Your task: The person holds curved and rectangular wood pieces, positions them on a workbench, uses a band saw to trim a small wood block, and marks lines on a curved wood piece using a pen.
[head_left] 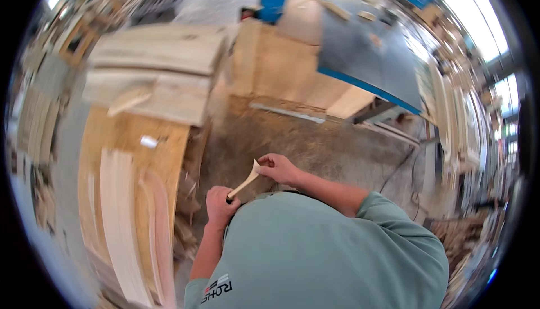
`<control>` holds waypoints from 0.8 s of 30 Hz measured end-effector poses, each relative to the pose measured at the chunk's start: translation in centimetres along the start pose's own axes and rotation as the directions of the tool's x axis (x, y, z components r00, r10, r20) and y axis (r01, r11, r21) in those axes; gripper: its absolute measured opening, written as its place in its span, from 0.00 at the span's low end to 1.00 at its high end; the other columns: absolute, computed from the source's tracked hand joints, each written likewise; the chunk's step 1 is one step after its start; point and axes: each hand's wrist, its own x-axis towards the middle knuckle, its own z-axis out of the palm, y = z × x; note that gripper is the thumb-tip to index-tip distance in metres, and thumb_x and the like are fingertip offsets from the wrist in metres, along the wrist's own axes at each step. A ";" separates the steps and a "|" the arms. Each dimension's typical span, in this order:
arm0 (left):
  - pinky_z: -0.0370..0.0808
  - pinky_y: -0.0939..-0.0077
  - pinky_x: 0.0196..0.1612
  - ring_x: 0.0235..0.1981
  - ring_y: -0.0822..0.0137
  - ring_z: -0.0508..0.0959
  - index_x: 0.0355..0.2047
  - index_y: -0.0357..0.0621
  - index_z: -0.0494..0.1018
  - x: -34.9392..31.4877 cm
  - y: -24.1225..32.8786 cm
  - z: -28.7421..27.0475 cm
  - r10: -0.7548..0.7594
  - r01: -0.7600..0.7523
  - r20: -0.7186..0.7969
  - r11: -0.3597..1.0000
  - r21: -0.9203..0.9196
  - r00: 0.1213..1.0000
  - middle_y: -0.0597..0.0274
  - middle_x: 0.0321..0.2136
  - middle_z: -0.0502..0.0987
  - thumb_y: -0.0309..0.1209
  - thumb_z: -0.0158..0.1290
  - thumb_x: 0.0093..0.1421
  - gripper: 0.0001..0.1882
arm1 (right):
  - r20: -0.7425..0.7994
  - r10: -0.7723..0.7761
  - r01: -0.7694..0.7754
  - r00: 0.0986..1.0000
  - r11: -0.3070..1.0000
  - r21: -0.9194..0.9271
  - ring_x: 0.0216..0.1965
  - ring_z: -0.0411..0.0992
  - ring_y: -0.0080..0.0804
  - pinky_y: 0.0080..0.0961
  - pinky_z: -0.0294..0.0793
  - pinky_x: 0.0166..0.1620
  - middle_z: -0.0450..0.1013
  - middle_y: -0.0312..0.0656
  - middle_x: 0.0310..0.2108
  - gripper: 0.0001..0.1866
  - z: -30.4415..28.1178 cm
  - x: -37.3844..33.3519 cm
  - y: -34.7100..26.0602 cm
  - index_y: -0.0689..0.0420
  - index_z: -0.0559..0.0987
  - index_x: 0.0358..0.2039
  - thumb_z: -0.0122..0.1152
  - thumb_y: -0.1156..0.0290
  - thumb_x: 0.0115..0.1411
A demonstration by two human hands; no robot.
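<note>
A slim, pale wooden piece (244, 184) with a flared, pointed upper end is held in front of my body, slanting up to the right. My left hand (220, 204) is closed round its lower end, where a small dark spot shows that I cannot make out. At the flared end, my right hand (280, 169) pinches the piece between thumb and fingers. Both hands are close to my green shirt, above the floor. Part of the lower end is hidden by the left fingers.
To the left, a wooden bench (171, 151) carries long boards (121, 213) and a curved piece (156, 236). Thick planks (152, 56) lie beyond them. A blue-edged grey machine table (365, 50) stands ahead right. A metal strip (287, 113) lies on the dusty floor, with a cable (400, 165) to the right.
</note>
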 end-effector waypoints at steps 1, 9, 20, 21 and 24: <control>0.74 0.59 0.39 0.33 0.54 0.79 0.26 0.45 0.77 2.1 -1.5 -1.5 0.077 -0.077 0.062 0.997 -0.006 0.995 0.58 0.27 0.80 0.27 0.63 0.42 0.09 | -0.066 -0.031 0.033 0.997 0.999 0.027 0.33 0.75 0.25 0.24 0.76 0.35 0.78 0.42 0.35 0.30 0.9 0.1 -0.1 0.68 0.71 0.58 0.67 0.61 0.61; 0.75 0.60 0.38 0.32 0.54 0.78 0.26 0.45 0.78 17.6 16.1 14.6 0.467 -0.381 0.212 0.857 -0.346 0.859 0.58 0.26 0.79 0.26 0.63 0.44 0.07 | -0.534 -0.054 0.097 0.844 0.994 0.053 0.36 0.76 0.26 0.26 0.76 0.38 0.79 0.44 0.36 0.30 -21.0 -12.1 2.5 0.64 0.70 0.60 0.65 0.60 0.64; 0.76 0.63 0.37 0.32 0.51 0.79 0.28 0.39 0.78 33.4 28.0 28.5 0.631 -0.310 0.354 0.700 -0.643 0.690 0.50 0.27 0.79 0.27 0.62 0.48 0.07 | -0.842 -0.178 0.309 0.509 0.951 -0.014 0.42 0.77 0.26 0.25 0.77 0.46 0.80 0.45 0.42 0.23 -36.5 -14.0 2.9 0.64 0.73 0.56 0.65 0.65 0.65; 0.76 0.63 0.37 0.32 0.51 0.79 0.28 0.39 0.78 34.6 28.7 29.2 0.638 -0.304 0.353 0.690 -0.657 0.685 0.50 0.27 0.79 0.27 0.61 0.48 0.08 | -0.849 -0.183 0.307 0.496 0.951 -0.026 0.42 0.77 0.26 0.25 0.77 0.46 0.80 0.45 0.43 0.23 -37.4 -13.9 1.8 0.64 0.74 0.56 0.65 0.65 0.65; 0.75 0.68 0.37 0.32 0.58 0.80 0.31 0.37 0.79 38.6 30.0 31.2 0.648 -0.280 0.371 0.677 -0.681 0.665 0.53 0.29 0.79 0.25 0.62 0.49 0.09 | -0.841 -0.184 0.326 0.509 0.945 -0.009 0.45 0.76 0.23 0.23 0.77 0.49 0.79 0.42 0.45 0.21 -40.9 -13.4 -0.9 0.64 0.74 0.56 0.64 0.68 0.66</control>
